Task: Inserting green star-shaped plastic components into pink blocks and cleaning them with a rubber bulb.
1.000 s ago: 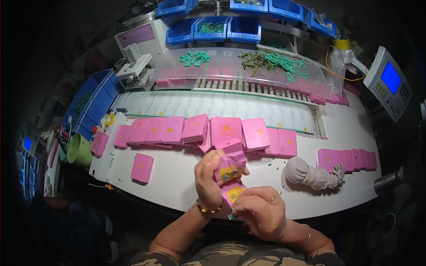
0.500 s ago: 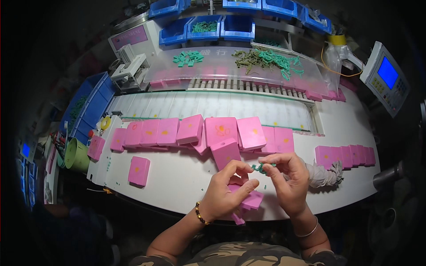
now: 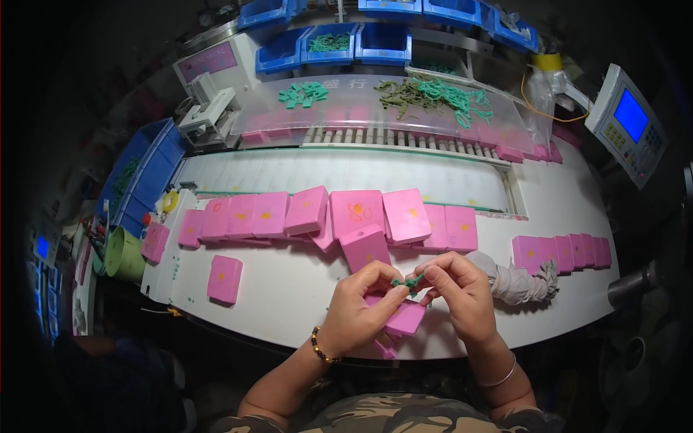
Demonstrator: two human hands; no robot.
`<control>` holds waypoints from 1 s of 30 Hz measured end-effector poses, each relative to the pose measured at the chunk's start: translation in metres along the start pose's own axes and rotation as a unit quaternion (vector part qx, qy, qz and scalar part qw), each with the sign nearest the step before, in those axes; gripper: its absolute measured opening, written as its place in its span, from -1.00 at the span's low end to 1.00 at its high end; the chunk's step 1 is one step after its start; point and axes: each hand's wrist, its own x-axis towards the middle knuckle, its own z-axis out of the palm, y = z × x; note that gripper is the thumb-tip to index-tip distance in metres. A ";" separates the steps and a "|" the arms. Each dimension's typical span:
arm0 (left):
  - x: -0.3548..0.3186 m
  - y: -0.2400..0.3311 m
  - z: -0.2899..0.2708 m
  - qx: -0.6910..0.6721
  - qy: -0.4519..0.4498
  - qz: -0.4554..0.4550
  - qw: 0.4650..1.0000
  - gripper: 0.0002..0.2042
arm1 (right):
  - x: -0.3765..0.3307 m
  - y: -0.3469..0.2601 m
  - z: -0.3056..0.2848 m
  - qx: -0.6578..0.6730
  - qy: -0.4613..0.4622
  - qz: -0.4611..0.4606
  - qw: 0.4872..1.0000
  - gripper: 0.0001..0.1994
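Above the front edge of the table, my left hand (image 3: 351, 315) and my right hand (image 3: 465, 302) meet over a small green wax-like piece (image 3: 411, 284). Thumb and fingers of both hands pinch it, one hand at each side. Its exact shape is too small to tell. Right below it, partly behind my left hand, is a pink block-shaped mould (image 3: 406, 319); whether my left hand also grips it is hidden. Another pink mould (image 3: 364, 247) lies tilted just beyond my fingers. A wrapped grey-white cloth bundle (image 3: 516, 281) lies beside my right hand.
Pink moulds (image 3: 271, 214) line a white conveyor belt (image 3: 339, 173). More moulds (image 3: 552, 252) lean at the right; one (image 3: 225, 279) lies alone at left. Green pieces (image 3: 451, 97) rest on a clear cover beneath blue bins (image 3: 382, 47). A control panel (image 3: 629, 123) stands at right.
My right hand has moved slightly left and down, bringing the green piece to my left fingertips. My left hand has shifted a little left, and the pink mould beneath has moved slightly too.
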 end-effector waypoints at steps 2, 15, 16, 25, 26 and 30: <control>0.001 0.001 0.000 0.013 0.001 0.007 1.000 -0.90 | 0.000 0.001 -0.002 -0.011 -0.002 -0.001 1.000 -0.84; 0.000 0.003 0.001 0.082 0.072 0.084 0.990 -0.88 | -0.003 0.000 0.002 -0.260 0.066 -0.267 0.926 -0.86; 0.000 0.005 0.003 0.045 0.090 0.051 0.994 -0.91 | -0.003 -0.002 0.002 -0.261 0.066 -0.267 0.925 -0.86; -0.008 0.014 0.000 -0.154 -0.038 -0.105 0.982 -0.85 | -0.011 -0.002 -0.002 -0.529 0.058 -0.523 0.666 -0.66; -0.009 0.014 0.000 -0.154 -0.038 -0.104 0.982 -0.85 | -0.012 -0.002 -0.003 -0.528 0.049 -0.524 0.666 -0.65; -0.009 0.009 -0.003 -0.188 -0.050 -0.124 0.973 -0.86 | -0.011 -0.007 0.000 -0.512 0.022 -0.502 0.697 -0.69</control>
